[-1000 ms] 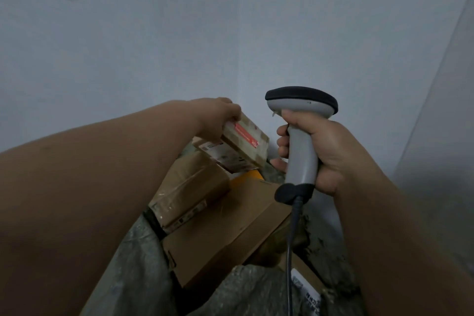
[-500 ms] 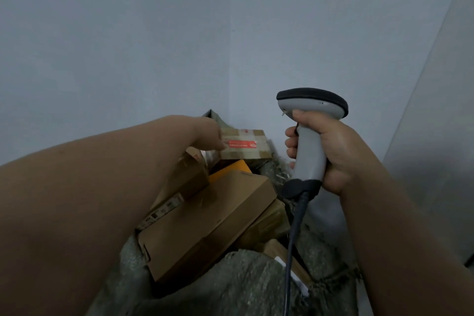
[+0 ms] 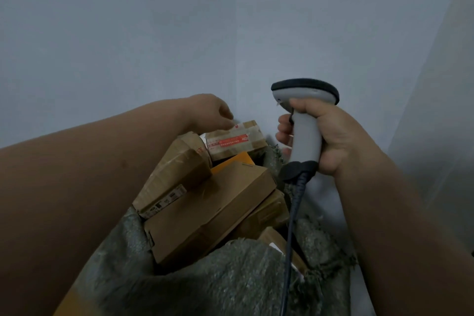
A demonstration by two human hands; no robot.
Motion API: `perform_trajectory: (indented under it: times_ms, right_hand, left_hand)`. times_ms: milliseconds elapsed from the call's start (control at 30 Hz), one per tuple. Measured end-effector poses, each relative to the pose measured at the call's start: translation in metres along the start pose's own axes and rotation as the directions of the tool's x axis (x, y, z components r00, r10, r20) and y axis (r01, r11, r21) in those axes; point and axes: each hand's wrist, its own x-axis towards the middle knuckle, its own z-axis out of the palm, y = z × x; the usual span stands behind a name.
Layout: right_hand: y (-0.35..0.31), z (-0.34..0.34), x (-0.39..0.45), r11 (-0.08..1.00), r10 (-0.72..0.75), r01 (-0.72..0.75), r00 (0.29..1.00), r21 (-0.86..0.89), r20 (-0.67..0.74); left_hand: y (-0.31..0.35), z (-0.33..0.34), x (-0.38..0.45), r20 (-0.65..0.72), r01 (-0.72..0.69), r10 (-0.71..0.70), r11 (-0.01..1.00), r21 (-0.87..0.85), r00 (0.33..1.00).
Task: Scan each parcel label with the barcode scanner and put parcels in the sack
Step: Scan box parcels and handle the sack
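The left hand's (image 3: 216,113) fingers are hidden behind its back, at the small taped parcel (image 3: 234,140) – whether they grip it cannot be told. That parcel's red label strip carries print too blurred to read; it lies atop brown parcels in the grey woven sack (image 3: 230,277). The right hand (image 3: 320,133) is wrapped round the grey barcode scanner (image 3: 306,120) – upright, beside the sack.

The sack (image 3: 230,277) filled the lower centre of the frame, parcels piled inside it. A small parcel (image 3: 236,142) lay topmost at centre, the left hand (image 3: 210,113) just above it. Right of the pile, the right hand (image 3: 325,136) held the scanner (image 3: 305,120) upright.
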Motion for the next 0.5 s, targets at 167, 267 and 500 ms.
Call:
perform_trajectory:
  times_ms: [167, 267, 500]
  right_hand:
    - [-0.017, 0.019, -0.035, 0.997, -0.065, 0.068, 0.996, -0.040, 0.067]
    - [-0.025, 0.029, -0.065, 0.992, -0.116, 0.120, 0.990, -0.046, 0.083]
    - [-0.010, 0.071, -0.157, 0.966, -0.217, 0.232, 0.967, -0.111, 0.136]
  left_hand:
    - [-0.001, -0.006, -0.027, -0.075, -0.008, 0.001, 0.996, -0.092, 0.997]
    - [-0.004, -0.014, -0.054, -0.142, -0.022, 0.004, 0.992, -0.127, 0.990]
    - [-0.051, -0.044, -0.150, -0.418, -0.038, -0.115, 0.940, -0.340, 0.901]
